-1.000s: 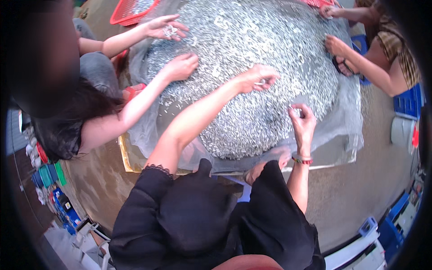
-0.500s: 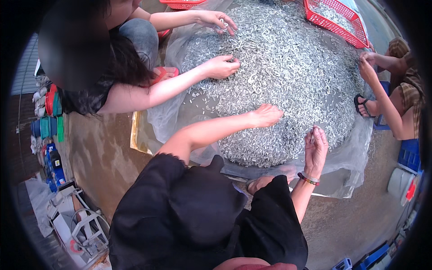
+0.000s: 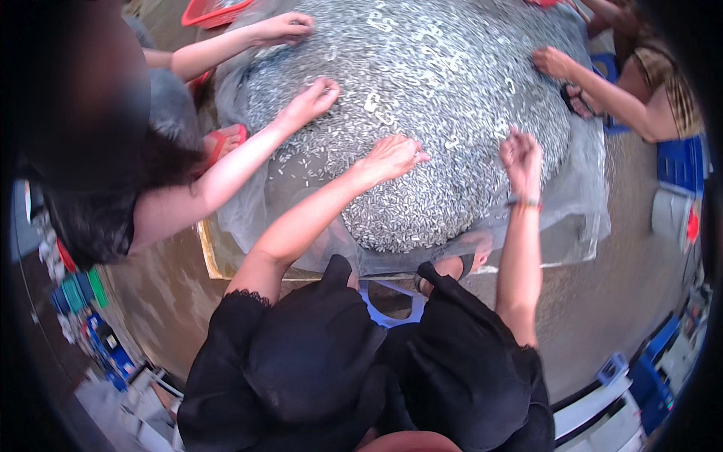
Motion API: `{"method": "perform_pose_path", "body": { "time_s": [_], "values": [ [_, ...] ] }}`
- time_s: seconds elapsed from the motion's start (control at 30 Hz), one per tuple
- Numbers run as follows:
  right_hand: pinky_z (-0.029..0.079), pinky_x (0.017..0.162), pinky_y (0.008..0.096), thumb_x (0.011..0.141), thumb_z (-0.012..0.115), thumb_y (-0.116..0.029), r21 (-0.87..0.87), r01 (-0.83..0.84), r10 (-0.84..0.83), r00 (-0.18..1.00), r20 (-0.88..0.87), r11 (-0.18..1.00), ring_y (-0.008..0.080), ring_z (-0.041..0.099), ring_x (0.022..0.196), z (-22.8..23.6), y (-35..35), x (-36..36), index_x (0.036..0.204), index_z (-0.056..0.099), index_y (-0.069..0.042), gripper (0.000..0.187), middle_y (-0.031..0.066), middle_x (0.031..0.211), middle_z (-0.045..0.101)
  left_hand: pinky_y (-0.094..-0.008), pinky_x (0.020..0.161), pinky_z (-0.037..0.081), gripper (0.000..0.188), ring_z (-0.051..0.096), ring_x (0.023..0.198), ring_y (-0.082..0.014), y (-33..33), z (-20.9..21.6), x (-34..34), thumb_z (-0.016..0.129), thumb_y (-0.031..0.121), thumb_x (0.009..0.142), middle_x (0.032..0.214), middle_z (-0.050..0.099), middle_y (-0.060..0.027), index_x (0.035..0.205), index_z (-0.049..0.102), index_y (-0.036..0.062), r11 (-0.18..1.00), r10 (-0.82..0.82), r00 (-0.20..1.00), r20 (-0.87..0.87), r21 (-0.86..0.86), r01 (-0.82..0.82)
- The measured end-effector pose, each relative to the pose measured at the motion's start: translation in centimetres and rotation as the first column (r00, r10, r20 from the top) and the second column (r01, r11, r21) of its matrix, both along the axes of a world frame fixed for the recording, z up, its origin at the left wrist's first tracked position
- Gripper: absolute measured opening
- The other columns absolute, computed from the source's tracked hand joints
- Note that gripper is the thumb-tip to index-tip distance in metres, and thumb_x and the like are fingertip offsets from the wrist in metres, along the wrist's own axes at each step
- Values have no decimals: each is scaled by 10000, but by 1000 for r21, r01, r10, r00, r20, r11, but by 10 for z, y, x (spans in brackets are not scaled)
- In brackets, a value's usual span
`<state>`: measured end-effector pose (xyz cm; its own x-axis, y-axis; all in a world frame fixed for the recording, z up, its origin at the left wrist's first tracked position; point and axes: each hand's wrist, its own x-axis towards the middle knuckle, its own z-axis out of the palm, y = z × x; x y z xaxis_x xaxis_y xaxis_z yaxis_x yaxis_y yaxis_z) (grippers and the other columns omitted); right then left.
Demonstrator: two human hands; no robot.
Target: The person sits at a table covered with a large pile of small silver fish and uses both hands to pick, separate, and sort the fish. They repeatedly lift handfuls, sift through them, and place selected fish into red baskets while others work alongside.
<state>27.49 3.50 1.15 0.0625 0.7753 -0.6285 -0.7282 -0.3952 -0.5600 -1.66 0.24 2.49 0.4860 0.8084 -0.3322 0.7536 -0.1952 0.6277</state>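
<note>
L hand (image 3: pixel 392 157) & R hand (image 3: pixel 521 160) are spreading wider vs. half a sec ago, prob. covering more of the silvery pile (image 3: pixel 410 218) below, on net (image 3: pixel 576 205); both curling, can't tell if gripping anything.

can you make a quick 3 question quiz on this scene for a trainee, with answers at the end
1. True or false: the wearer's left hand is over the silvery pile.
2. Multiple choice: the wearer's bracelet is on
a) the left arm
b) the right arm
c) neither arm
3. Fill in the blank: the basket at the upper left is coloured ____.

Key: 1. True. 2. b. 3. Red.
</note>
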Motion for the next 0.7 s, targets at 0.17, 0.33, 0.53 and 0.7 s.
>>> {"method": "perform_pose_path", "body": {
  "time_s": [0.17,0.33,0.53,0.7],
  "values": [
    [497,715,413,794,591,-372,-457,-421,306,-378,874,784,372,612,852,-65,68,91,1065,520,35,494,202,924,633,-456,608,482,306,614,737,-350,12,-12,44,593,316,824,719,599,-173,818,534,15,949,-128,991,-48,285,136],
    [473,776,492,837,474,-331,-586,-335,417,-458,785,738,424,602,864,-76,27,6,1139,381,19,471,272,922,611,-468,600,478,277,616,748,-334,29,-49,74,590,259,817,799,601,-159,895,490,12,889,-104,993,-59,441,119],
    [484,610,498,868,432,-219,-533,-659,228,-494,839,532,393,612,711,-39,-37,-83,1061,487,-78,245,232,734,614,-474,617,476,144,614,730,-351,5,-61,56,525,83,767,754,600,-196,875,493,-8,896,-109,993,-35,428,113],
    [484,609,443,779,605,-257,-362,-899,205,-317,926,246,347,615,672,-31,-74,-92,1075,554,-143,321,193,647,590,-485,647,467,251,604,744,-393,-26,-33,10,588,200,773,722,597,-232,865,536,-28,972,-119,989,-84,192,134]
  ]
}}
